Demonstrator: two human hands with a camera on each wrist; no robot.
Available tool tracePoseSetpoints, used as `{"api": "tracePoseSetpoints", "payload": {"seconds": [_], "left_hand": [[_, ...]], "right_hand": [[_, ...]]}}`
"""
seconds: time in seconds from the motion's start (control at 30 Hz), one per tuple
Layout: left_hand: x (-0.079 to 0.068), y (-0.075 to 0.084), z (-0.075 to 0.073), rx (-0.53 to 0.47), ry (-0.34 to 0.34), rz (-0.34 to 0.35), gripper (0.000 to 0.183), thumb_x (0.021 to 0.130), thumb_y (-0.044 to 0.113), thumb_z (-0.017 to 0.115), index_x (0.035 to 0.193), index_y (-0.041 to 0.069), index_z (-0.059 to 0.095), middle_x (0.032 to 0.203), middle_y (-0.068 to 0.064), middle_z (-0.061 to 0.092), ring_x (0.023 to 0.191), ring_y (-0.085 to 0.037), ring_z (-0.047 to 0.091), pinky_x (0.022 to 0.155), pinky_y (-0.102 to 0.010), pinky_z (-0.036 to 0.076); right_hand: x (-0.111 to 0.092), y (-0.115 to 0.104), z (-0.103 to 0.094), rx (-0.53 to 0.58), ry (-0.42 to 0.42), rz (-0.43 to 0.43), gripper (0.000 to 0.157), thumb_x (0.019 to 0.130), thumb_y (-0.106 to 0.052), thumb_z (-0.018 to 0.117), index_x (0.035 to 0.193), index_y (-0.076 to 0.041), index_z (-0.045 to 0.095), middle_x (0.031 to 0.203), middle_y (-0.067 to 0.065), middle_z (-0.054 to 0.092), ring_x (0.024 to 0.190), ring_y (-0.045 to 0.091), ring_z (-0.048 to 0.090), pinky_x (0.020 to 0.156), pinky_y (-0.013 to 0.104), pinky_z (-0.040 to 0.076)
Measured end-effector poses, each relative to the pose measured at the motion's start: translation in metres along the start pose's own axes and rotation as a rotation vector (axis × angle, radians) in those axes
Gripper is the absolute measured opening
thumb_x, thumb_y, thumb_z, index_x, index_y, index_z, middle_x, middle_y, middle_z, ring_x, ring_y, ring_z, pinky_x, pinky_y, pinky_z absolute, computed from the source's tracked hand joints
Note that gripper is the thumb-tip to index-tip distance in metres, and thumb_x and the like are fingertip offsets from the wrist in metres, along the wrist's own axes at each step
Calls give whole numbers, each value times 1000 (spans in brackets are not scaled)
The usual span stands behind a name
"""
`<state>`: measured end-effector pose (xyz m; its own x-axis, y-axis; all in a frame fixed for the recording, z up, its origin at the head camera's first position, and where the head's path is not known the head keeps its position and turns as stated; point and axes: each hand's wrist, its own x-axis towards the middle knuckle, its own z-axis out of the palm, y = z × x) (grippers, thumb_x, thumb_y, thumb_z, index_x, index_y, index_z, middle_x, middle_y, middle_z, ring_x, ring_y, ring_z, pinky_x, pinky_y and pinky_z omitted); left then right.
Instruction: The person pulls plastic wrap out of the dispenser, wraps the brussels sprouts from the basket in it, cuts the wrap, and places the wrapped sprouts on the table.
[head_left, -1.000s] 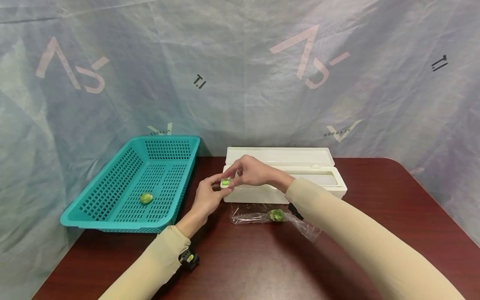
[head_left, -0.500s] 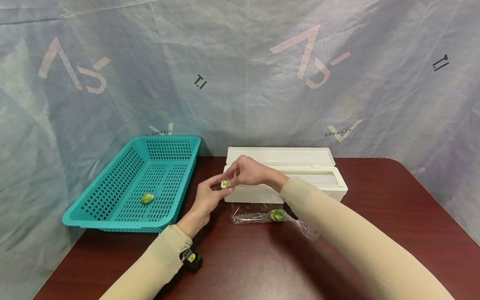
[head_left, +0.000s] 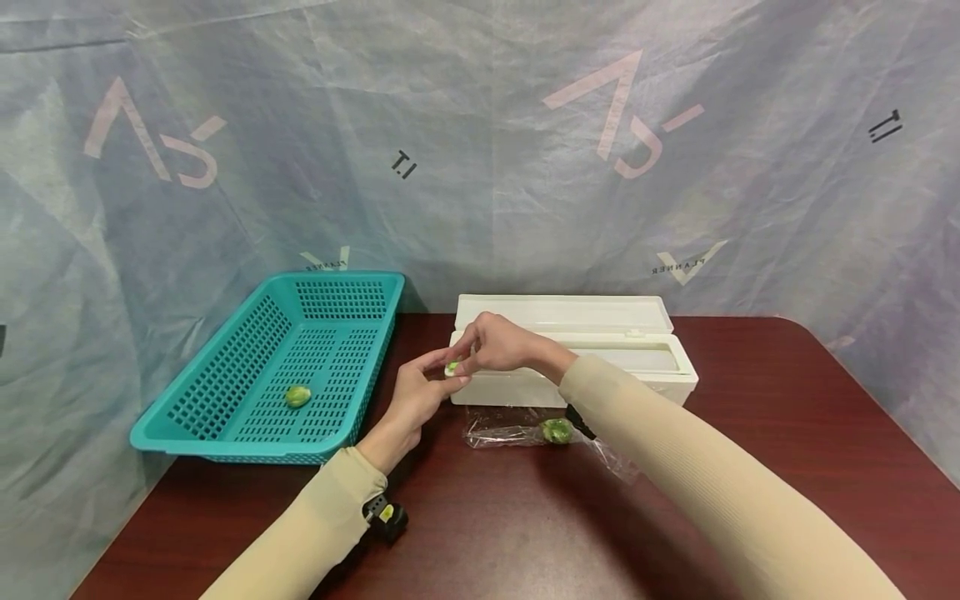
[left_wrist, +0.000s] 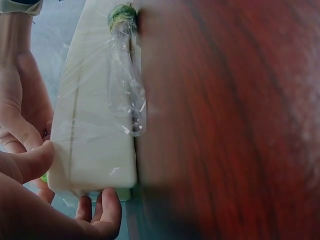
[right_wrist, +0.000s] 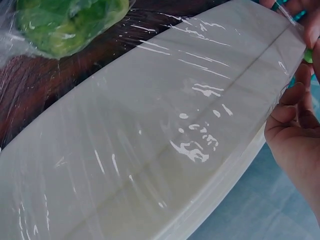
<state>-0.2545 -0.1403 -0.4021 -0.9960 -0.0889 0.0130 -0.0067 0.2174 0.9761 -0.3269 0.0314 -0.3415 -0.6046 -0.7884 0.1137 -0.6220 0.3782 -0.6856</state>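
Observation:
A white plastic wrap dispenser lies lengthwise at the table's back with its lid raised. My left hand grips its left end, the thumb and fingers about the corner in the left wrist view. My right hand reaches across the top and pinches the small green slider cutter at that same end; the fingers partly hide it. Clear plastic film hangs over the dispenser's front onto the table. In the film is a Brussels sprout, seen large in the right wrist view as a green sprout.
A teal slotted basket stands to the left, holding one loose Brussels sprout. The dispenser's raised lid is behind my right hand. The dark red table ends at a grey printed curtain.
My right hand has shifted slightly left over the green slider, covering more of it. The left hand keeps its grip. The whole scene has drifted slightly right in the head view.

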Motion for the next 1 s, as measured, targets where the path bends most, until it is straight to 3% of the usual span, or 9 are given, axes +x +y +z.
{"api": "tracePoseSetpoints", "payload": {"seconds": [0.23,0.37,0.6,1.0], "left_hand": [[2,2,0,27,0,-14,44,90,7,82,133,5,72,130,-15,65,96,-21,63,78,-31,55],[2,4,-1,42,-1,-35,45,90,9,83,133,7,72,132,-14,65,105,-25,62,84,-39,55],[3,5,-5,88,19,-42,42,88,12,86,129,9,76,130,-13,68,130,-31,51,103,-49,44],[3,6,-6,74,11,-64,41,88,14,86,128,10,77,133,-13,66,127,-30,51,99,-49,45]], "right_hand": [[-3,0,-2,-36,5,35,16,88,-2,83,104,-1,83,94,3,78,71,10,62,66,26,50],[-4,0,-1,-35,6,39,16,87,-2,83,103,-2,84,90,2,77,70,10,61,65,26,49],[-4,-2,1,-38,19,50,17,88,-4,83,105,-2,83,86,0,77,67,9,60,66,25,49],[-7,1,1,-70,45,69,18,87,-5,83,104,0,83,90,2,78,68,8,59,68,25,49]]}}
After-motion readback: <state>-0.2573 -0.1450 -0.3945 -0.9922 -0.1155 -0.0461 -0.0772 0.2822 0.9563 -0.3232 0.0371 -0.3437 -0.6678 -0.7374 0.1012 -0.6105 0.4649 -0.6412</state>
